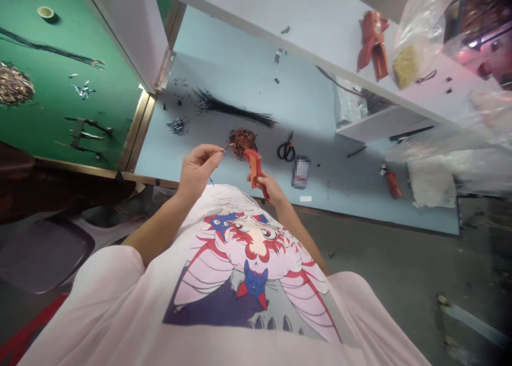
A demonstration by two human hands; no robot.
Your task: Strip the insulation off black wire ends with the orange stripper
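Observation:
My left hand [199,166] is pinched shut on a thin black wire [226,149] whose tip points right. My right hand [270,186] is closed around the handles of an orange crimping tool [254,166], its head raised toward the wire tip. The tip and the tool head are a short gap apart. Both hands hover over the front edge of the pale blue table [240,88], above my white printed shirt. Just behind the tool lies a heap of small brown copper parts [242,140].
A bundle of black wires [234,108] lies farther back, black scissors [286,149] to the right. A white shelf [320,24] carries another orange tool [374,43] and plastic bags. A green table [60,62] with wires and tools stands at left.

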